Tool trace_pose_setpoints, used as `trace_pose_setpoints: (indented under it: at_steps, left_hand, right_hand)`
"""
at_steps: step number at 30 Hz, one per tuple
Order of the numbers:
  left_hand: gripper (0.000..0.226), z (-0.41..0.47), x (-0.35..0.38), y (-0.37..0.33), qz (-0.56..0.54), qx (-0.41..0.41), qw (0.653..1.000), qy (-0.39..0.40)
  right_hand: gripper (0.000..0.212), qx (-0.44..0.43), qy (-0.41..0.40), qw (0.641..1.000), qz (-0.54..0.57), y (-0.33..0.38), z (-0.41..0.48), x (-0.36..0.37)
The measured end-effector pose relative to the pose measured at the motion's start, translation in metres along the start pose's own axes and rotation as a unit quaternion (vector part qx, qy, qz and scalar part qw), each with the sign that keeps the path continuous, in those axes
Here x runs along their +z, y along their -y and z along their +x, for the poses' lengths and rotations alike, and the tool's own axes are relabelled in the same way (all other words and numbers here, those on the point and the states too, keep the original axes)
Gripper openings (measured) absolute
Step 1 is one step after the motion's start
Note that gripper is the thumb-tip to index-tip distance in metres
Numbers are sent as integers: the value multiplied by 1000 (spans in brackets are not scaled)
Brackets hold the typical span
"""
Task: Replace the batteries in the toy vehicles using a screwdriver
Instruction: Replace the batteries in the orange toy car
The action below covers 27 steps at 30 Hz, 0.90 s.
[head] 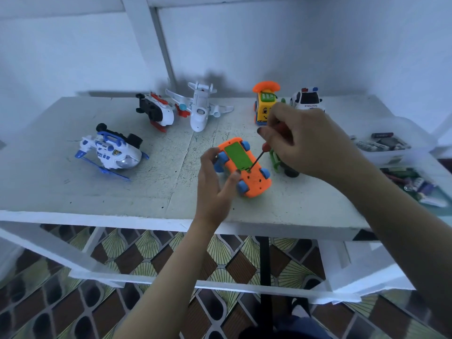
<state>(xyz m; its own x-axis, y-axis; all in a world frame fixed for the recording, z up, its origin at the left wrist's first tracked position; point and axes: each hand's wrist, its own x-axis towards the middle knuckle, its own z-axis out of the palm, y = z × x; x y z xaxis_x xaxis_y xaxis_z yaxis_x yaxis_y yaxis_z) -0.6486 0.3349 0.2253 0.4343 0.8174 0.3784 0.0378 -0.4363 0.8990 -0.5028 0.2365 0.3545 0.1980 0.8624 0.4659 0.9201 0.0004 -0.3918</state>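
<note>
Glossy orange plastic toy car (247,167) — thin dark metal screwdriver (259,156) shaft — on a rough, matt-painted table (122,192).

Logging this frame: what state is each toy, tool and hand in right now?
Orange plastic toy car: belly up, tilted.
Green battery cover: in place on the car's underside.
Red-handled screwdriver: tip at the cover's near edge.
Left hand: grips the car.
Right hand: grips the screwdriver.
White police car: upright on the table.
Yellow telephone toy: upright.
Blue-and-white helicopter: tipped over.
</note>
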Motion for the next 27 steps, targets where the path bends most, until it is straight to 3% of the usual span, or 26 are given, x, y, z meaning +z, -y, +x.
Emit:
trace_pose_setpoints:
  at_steps: [5,9,11,15,17,22,27]
  left_hand:
    - [68,1,-4,0,65,-29,996,-50]
    - [55,4,-20,4,128,13,991,-45]
    - [53,7,-29,5,114,22,993,-6]
    - [97,20,-39,1,50,-72,984,154]
    - [111,25,-37,-2,55,-84,977,189]
    - [75,28,-35,-8,85,-54,982,159]
    - [80,40,-54,-28,150,-17,966,209]
  right_hand:
    - [10,48,54,997,1,-7,-2,-12]
    - [9,62,75,995,20,-17,1,-19]
    - [11,47,77,996,20,-21,2,-24]
    - [9,23,90,996,-3,-29,7,-30]
    - [8,4,112,994,-19,-33,9,-29]
    - [12,-34,167,984,-55,-39,9,-26]
    - [15,-63,181,978,-85,-35,-4,-17]
